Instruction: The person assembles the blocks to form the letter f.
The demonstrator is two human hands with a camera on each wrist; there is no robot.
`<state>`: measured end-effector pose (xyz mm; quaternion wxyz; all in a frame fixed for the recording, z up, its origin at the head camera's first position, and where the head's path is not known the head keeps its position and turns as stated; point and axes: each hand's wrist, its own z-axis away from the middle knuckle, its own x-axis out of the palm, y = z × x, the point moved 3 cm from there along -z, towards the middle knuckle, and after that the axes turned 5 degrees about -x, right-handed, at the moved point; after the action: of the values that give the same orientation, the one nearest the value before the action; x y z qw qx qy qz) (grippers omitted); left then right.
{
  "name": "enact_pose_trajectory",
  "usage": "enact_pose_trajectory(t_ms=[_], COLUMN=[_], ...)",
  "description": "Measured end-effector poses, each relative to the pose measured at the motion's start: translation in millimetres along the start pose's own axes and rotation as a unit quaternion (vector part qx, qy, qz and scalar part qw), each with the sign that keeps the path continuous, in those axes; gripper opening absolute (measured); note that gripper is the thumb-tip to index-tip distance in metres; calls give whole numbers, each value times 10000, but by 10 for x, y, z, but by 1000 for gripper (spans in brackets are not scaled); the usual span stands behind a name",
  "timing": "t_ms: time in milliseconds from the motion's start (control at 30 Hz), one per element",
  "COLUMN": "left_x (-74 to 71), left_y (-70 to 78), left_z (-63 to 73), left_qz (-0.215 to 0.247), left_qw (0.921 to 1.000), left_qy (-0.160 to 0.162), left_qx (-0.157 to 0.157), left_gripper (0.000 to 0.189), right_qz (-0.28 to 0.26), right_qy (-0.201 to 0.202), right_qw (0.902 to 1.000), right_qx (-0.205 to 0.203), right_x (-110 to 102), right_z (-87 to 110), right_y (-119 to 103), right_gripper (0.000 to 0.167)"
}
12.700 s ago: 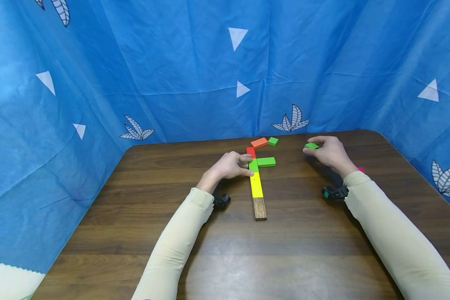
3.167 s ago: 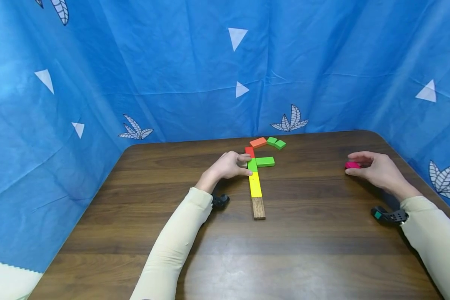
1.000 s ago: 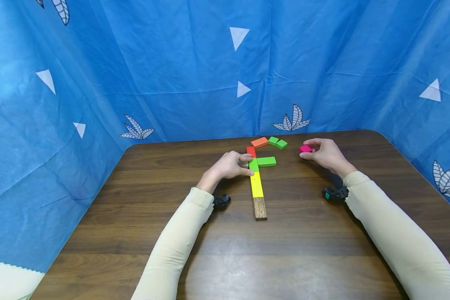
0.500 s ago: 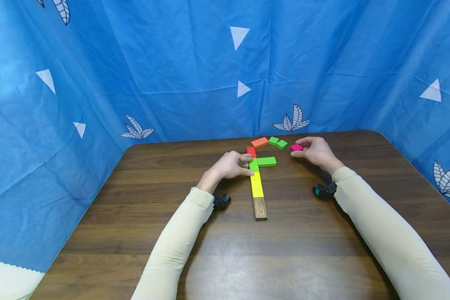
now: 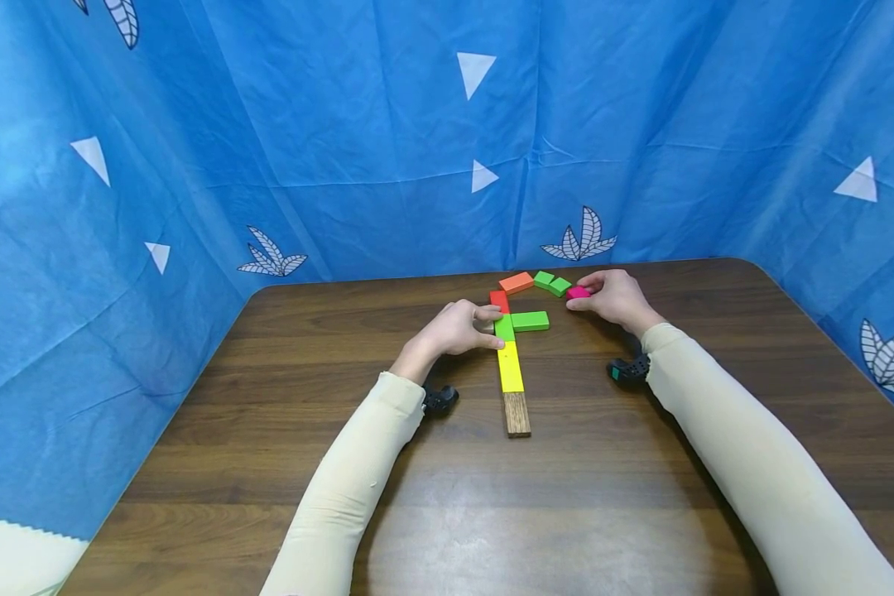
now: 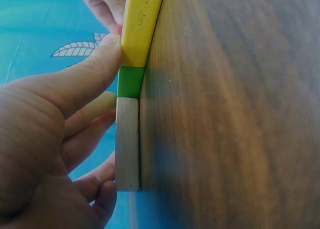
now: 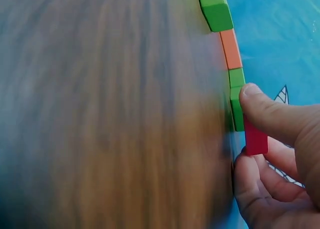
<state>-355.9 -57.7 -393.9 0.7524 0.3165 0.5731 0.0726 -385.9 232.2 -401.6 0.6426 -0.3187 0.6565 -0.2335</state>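
My right hand [image 5: 617,298] pinches a magenta wooden block [image 5: 578,292] between thumb and fingers. In the right wrist view the magenta block [image 7: 256,139] is beside the end of a small green block [image 7: 237,111]. My left hand [image 5: 456,328] rests on a straight row of blocks, its thumb and fingertips around the green block [image 5: 504,329] in it. That row also has a red block [image 5: 498,301], a yellow block [image 5: 510,368] and a brown wood-grain block [image 5: 517,415]. Under the left fingers, a pale block [image 6: 127,144] abuts the green one in the left wrist view.
A longer green block [image 5: 531,321] juts right from the row. An orange block [image 5: 516,283] and two small green blocks [image 5: 544,279] curve off the row's far end, near the back edge of the brown table [image 5: 290,414]. A blue curtain [image 5: 387,124] surrounds the table.
A second small green block has joined the curve. My right hand has since gripped the magenta block at the far right and brought it left beside the green ones. My left hand stays put.
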Motion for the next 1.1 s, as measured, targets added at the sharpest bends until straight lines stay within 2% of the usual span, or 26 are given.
enact_pose_trajectory(t_ms=[567,1100], left_x=[-24,-9], left_y=[6,1], left_z=[20,16], left_qz=[50,11], left_qw=[10000,10000], left_qy=[-16,-16], left_qx=[14,18], left_gripper=[62,62], right_qz=[400,403], right_qy=[-46,-8], right_qw=[9990,9989], right_qx=[189,218], right_x=[61,95], right_z=[-32,-29], right_y=[-128,-127], right_gripper=[60,59])
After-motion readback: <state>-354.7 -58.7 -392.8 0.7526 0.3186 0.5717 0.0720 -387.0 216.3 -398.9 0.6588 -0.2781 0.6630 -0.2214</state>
